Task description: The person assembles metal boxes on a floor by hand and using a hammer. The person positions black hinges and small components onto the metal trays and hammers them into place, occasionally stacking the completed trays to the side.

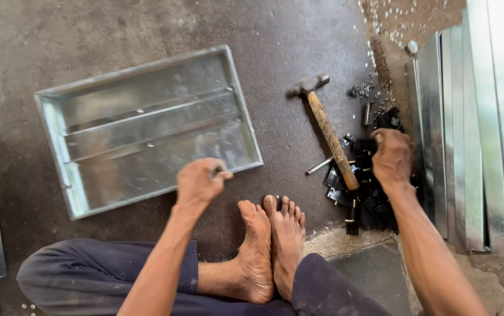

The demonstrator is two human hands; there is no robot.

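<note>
The person sits on the concrete floor [299, 35] with both bare feet [272, 246] pressed together in front. The left hand [200, 181] is closed around the near rim of a shallow rectangular tray of galvanized sheet metal [146, 131], close to its near right corner; the fingers are curled and pinch the thin edge. The tray lies flat on the floor, open side up, with two raised strips running along its inside.

The right hand [391, 157] is down in a heap of small black metal parts [364, 193] on the floor to the right of the feet. Its fingers are bent and pressed together among the parts, but I cannot tell which piece they hold.

Just beside this hand, a hammer with a wooden handle [327, 130] lies on the floor, its steel head pointing away from the person and the end of the handle resting on the heap. Long sheet-metal strips [474, 129] lie on the far right, next to the heap.
</note>
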